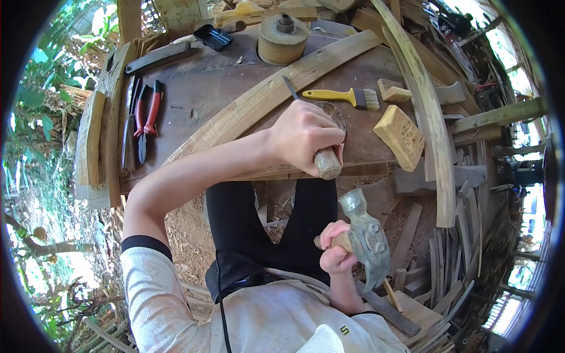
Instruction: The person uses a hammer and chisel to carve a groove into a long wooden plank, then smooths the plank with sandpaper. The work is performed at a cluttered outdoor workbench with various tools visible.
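Note:
My left hand (309, 135) is wrapped round the wooden handle of a chisel (328, 163). The narrow metal blade comes out beyond my knuckles, its tip over a long pale wooden plank (235, 112) lying slantwise on the workbench. Whether the tip touches the wood I cannot tell. Lower right, close to my body, my right hand (338, 247) grips a claw hammer (369, 238) by its short wooden handle, the head raised and the claw pointing down. A yellow-handled paintbrush (341, 96) lies just beyond my left hand. Partly hidden behind that hand is a round clear object (335, 115).
Red-handled pliers (147, 117) and slim tools lie on the bench's left. A round wooden block with a bolt (283, 38) stands at the back beside a black scoop (213, 37). To the right are a carved wood block (400, 136) and a long curved strip (432, 106). Shavings cover the ground.

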